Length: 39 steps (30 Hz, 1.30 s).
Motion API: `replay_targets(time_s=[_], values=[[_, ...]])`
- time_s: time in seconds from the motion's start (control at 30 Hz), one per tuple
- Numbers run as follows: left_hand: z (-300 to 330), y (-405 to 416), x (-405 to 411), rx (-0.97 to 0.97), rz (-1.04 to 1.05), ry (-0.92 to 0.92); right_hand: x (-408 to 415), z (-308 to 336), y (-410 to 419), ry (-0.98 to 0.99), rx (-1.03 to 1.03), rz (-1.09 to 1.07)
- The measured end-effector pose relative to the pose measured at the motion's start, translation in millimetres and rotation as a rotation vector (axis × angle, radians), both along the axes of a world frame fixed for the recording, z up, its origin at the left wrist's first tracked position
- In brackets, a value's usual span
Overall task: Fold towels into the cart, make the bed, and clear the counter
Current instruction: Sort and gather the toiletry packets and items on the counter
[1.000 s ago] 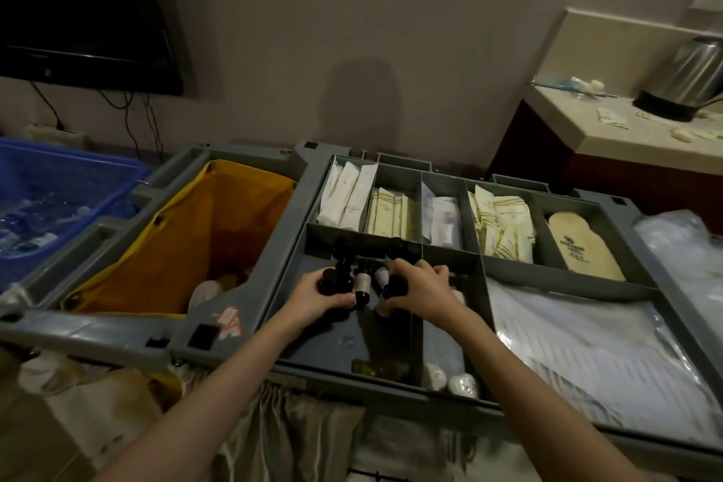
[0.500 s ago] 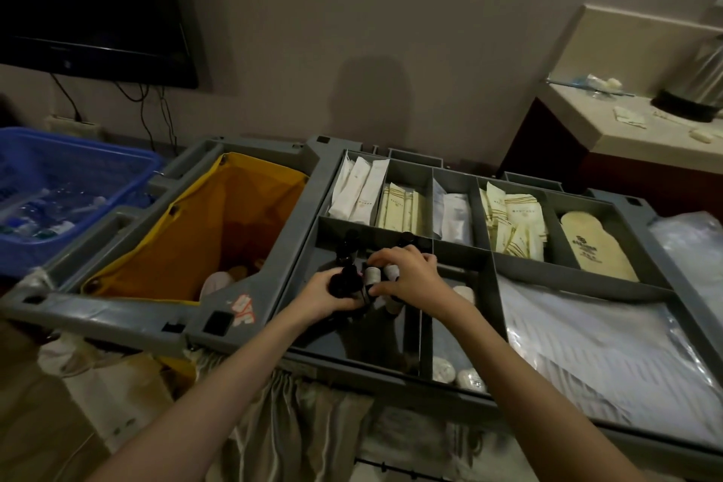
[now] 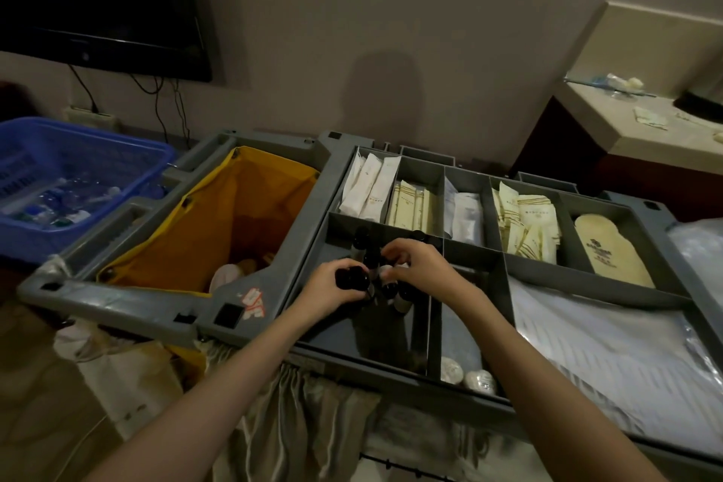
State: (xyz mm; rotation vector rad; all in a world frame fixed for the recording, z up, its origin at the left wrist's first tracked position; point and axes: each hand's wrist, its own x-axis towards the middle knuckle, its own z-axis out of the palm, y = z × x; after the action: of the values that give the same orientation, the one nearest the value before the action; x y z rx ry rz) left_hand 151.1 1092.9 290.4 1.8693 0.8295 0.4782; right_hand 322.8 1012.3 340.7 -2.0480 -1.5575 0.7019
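A grey housekeeping cart [image 3: 250, 297] fills the middle of the head view. Both my hands are over its front-left tray compartment, among several small dark toiletry bottles [image 3: 391, 288] that stand upright there. My left hand [image 3: 332, 286] is closed around the dark cap of one small bottle [image 3: 354, 278]. My right hand [image 3: 420, 266] is beside it, its fingertips pinching the top of another bottle in the cluster. More bottles [image 3: 362, 241] stand behind the hands, partly hidden.
A yellow laundry bag [image 3: 219, 231] hangs open in the cart's left half. Back compartments hold white and cream sachets [image 3: 371, 184] and slippers [image 3: 610, 258]. A blue basket [image 3: 58, 172] stands left, a counter [image 3: 641, 137] with litter right, a TV [image 3: 105, 0] on the wall.
My hands have closed in together on the bottle cluster, and the right hand has shifted from gripping a bottle at the divider to pinching one beside the left hand. The view has moved slightly.
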Motion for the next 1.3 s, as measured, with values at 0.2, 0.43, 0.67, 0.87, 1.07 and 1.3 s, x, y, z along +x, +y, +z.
replay_targets(time_s=[0.2, 0.43, 0.67, 0.87, 1.07, 1.3], values=[[3.1, 2.5, 2.0, 0.023, 0.014, 0.062, -3.9, -3.5, 10.8, -0.057, 0.074, 0.001], [5.2, 2.2, 5.0, 0.001, -0.030, 0.055, -4.9, -8.0, 19.6, -0.097, 0.107, -0.008], [6.6, 2.3, 5.3, 0.027, -0.021, 0.014, -2.6, -10.1, 20.5, -0.073, 0.084, -0.011], [8.9, 6.5, 3.5, 0.118, -0.053, 0.047, 3.1, -7.5, 20.4, -0.077, 0.049, 0.023], [16.0, 11.5, -1.6, 0.267, -0.188, 0.228, 3.6, -6.2, 20.2, -0.070, 0.037, 0.043], [29.4, 25.4, -5.0, 0.437, -0.063, 0.317, -0.1, -5.0, 30.4, -0.114, 0.049, 0.064]])
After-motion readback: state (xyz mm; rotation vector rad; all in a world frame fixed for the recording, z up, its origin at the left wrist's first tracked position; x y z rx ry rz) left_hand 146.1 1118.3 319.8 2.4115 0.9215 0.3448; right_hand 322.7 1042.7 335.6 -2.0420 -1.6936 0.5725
